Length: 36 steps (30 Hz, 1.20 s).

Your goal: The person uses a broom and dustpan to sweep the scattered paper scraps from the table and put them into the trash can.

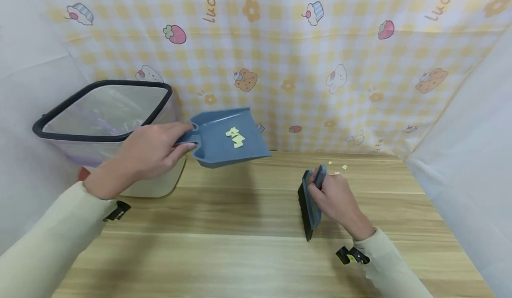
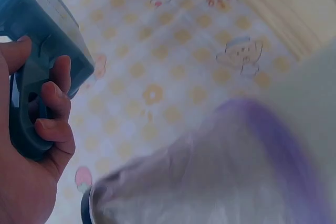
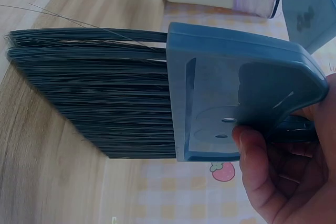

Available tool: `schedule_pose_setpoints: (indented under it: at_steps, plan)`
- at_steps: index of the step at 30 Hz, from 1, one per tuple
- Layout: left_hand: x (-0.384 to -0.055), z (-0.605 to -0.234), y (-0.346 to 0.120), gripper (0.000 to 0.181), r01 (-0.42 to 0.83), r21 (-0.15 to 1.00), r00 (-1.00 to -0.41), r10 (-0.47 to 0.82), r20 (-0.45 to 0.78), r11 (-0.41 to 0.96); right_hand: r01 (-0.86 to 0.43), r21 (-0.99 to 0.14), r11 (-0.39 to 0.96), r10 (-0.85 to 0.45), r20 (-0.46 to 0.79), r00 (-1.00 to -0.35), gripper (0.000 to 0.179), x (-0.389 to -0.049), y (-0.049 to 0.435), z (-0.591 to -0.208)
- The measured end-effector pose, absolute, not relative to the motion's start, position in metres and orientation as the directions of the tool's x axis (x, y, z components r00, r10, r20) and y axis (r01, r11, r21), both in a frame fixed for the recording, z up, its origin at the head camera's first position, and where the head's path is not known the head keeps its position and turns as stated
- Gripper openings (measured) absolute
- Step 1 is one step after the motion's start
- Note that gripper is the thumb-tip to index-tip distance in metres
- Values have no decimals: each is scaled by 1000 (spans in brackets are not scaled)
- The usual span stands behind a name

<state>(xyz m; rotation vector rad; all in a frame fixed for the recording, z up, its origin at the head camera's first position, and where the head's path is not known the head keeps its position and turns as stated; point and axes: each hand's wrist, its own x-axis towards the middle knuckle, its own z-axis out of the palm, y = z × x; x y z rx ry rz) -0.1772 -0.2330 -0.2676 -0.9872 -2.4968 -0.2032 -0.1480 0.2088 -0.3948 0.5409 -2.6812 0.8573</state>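
Note:
My left hand (image 1: 154, 149) grips the short handle of a blue dustpan (image 1: 216, 144), raised above the table beside the bin. Several pale yellow paper scraps (image 1: 236, 138) lie on its pan. In the left wrist view the fingers of that hand curl round the dustpan handle (image 2: 31, 114). My right hand (image 1: 336, 198) holds a blue hand brush (image 1: 314, 200) by its handle, dark bristles facing left. The right wrist view shows the bristles (image 3: 100, 93) fanned out from the blue head. A few more yellow scraps (image 1: 345, 167) lie on the table just behind the right hand.
A white bin (image 1: 160, 178) with a black rim and a clear bag liner stands at the left, partly behind my left forearm. A checked, printed cloth (image 1: 280, 58) hangs along the back of the wooden table (image 1: 240, 262). White sheets (image 1: 472, 155) close in both sides.

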Motion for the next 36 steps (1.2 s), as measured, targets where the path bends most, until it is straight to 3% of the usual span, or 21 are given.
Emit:
schedule_pose_setpoints:
  at_steps: [7, 16, 32, 36]
  plan:
    - [-174, -249, -252, 40, 635, -16, -680, 569, 462, 772, -426, -495, 758, -266, 362, -894, 14, -147, 209, -395]
    - [-170, -235, -289, 43, 490, 2, -799, 448, 400, 872, -429, -498, 754, -266, 366, -892, 14, -147, 208, -395]
    - [-165, -230, -347, 34, 352, 9, -811, 300, 502, 936, -433, -505, 746, -275, 359, -892, 15, -146, 206, -395]
    - [-166, -232, -363, 36, 297, 27, -846, 250, 472, 955, -434, -503, 748, -277, 358, -892, 15, -147, 206, -395]
